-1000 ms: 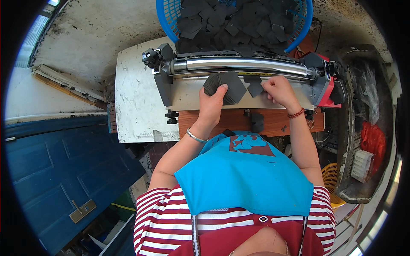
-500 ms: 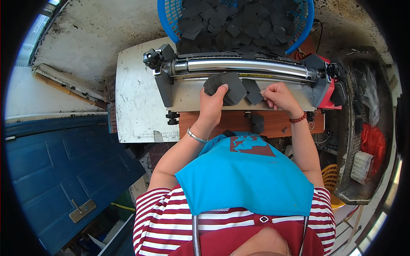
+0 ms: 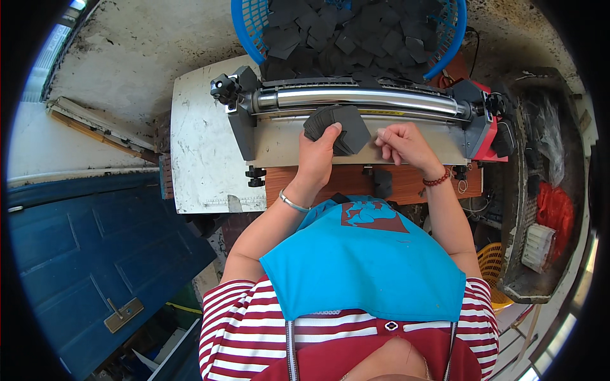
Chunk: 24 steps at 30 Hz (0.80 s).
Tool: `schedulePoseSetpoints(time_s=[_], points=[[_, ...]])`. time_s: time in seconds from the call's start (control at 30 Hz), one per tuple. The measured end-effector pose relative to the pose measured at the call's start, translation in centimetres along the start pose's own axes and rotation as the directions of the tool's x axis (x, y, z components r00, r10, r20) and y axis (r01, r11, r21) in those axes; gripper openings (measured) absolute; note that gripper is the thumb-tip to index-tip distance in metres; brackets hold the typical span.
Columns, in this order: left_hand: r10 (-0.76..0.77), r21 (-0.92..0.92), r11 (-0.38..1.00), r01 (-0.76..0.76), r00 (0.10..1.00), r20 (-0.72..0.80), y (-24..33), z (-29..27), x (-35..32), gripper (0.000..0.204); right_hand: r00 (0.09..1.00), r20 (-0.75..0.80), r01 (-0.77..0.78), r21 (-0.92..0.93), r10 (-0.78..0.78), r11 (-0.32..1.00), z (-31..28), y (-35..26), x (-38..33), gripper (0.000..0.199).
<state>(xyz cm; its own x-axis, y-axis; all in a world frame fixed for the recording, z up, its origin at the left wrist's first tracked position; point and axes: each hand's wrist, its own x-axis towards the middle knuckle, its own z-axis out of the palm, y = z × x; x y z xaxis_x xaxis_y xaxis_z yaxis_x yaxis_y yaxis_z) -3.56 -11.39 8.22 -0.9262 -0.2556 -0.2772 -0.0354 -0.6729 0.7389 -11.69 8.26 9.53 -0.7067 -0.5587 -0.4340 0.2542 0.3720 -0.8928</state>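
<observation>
Roller machine bed [image 3: 279,149]: left hand [image 3: 318,152] grips dark pieces stack [image 3: 337,124]; right hand [image 3: 400,141] curled beside.

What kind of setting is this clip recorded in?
Probably a small, rough workshop. A bench-top roller machine sits on a wooden table, a blue basket behind it is heaped with dark cut pieces, and the left hand holds a stack of dark pieces at the roller.

Dark grey, near-black flat squares of material [image 3: 337,127] fill a bright blue plastic basket [image 3: 244,28] behind a shiny silver steel roller [image 3: 362,98] with a red end housing [image 3: 484,133]. A plain turquoise cloth apron [image 3: 362,273] covers a red-and-white striped shirt [image 3: 235,317]; a dark red beaded bracelet [image 3: 436,180] circles one wrist.
</observation>
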Motion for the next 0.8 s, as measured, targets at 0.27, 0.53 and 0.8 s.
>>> schedulePoseSetpoints(time_s=[0.27, 0.53, 0.8], points=[[-0.01, 0.01, 1.0, 0.01, 0.999, 0.032, -0.4, -0.5, 0.0, 0.018, 0.998, 0.042, 0.05, -0.068, -0.048, 0.996, 0.6, -0.9, -0.1, 0.03], [0.049, 0.037, 0.998, -0.049, 0.999, 0.012, -0.2, -1.0, 0.1, 0.018, 0.99, -0.079, -0.135, -0.305, 0.116, 0.943, -2.2, -0.6, 0.7, 0.037], [0.004, -0.04, 0.999, -0.005, 1.0, -0.023, -0.4, 0.3, 0.0, 0.015, 0.995, -0.035, 0.087, -0.077, -0.09, 0.993, 1.7, -1.2, 0.3, 0.029]])
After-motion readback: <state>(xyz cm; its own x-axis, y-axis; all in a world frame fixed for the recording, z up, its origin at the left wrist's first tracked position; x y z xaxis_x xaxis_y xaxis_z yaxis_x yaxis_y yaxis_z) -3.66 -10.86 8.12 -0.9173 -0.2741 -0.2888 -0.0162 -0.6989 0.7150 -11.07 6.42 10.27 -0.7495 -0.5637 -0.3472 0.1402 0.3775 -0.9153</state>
